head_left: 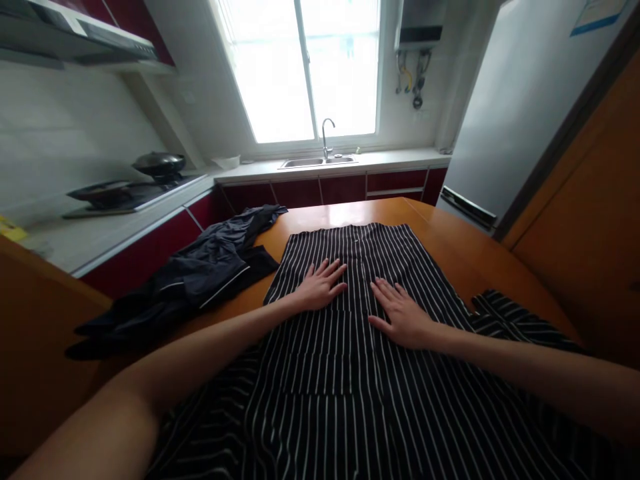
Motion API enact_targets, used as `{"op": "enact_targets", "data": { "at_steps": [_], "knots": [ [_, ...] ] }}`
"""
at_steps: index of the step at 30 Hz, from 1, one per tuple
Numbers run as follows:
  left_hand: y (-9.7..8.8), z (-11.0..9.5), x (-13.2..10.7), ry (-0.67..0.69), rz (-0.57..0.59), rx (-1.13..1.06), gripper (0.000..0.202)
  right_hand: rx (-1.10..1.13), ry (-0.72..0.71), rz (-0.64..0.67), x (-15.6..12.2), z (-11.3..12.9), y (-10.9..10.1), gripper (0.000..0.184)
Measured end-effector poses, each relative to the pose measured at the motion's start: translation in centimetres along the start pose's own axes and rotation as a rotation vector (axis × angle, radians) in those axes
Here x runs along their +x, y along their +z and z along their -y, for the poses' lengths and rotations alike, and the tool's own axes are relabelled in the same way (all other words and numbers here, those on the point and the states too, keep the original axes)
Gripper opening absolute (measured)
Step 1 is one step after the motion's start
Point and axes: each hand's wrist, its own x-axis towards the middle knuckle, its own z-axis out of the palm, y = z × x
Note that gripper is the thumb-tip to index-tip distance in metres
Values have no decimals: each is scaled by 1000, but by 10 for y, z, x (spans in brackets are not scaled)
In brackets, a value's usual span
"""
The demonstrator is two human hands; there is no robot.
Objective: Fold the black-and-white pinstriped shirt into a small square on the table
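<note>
A black shirt with thin white stripes (330, 360) lies spread over the wooden table, its hem toward the far side. My left hand (321, 285) rests flat on the left half of the cloth, fingers spread. On the right half, across the middle line, my right hand (400, 312) also lies flat with its fingers stretched out. Neither hand grips the fabric. One striped sleeve (520, 320) reaches out to the right, partly behind my right forearm. The near end of the shirt runs out of the picture.
Dark clothing (200, 273) lies in a heap along the left side of the table (480, 263). Beyond are a counter with a sink (305, 162) and a faucet (326, 137). Pans (159, 164) stand on the stove at left. A fridge (525, 100) stands at right.
</note>
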Motion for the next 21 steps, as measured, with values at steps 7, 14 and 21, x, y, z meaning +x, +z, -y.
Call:
{"op": "enact_targets", "data": {
  "at_steps": [7,14,21],
  "knots": [
    [-17,83,-3,-435,-101,-170,66,-123,419,-48,-17,-84,-14,70],
    [-52,107,22,-616,-241,-509,42,322,644,-277,21,-126,-49,45],
    [-89,145,28,-822,-146,-875,27,709,872,-108,61,-167,-90,14]
  ]
}}
